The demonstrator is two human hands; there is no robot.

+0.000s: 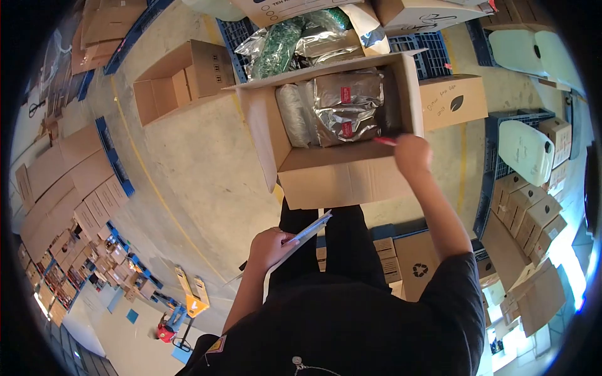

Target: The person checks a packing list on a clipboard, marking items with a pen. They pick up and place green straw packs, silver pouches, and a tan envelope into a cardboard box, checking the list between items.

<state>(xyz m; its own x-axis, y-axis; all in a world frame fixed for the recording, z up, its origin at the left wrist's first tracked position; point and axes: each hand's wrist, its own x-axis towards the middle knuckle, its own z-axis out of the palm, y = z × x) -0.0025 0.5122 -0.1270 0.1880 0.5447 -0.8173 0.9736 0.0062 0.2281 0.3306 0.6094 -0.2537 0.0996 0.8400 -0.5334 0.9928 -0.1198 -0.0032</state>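
My left hand is closed on a thin flat board or pad, held tilted in front of my body. My right hand is closed round a red pen, whose tip points into an open cardboard box. Inside that box lie shiny silver bags with red labels, and a clear plastic-wrapped bundle at the left side. The right hand is over the box's near right corner.
Another open carton stands at the upper left. Behind the box, a blue pallet bears green and silver bags. Stacked boxes line the right. A person in red is near a yellow pallet jack.
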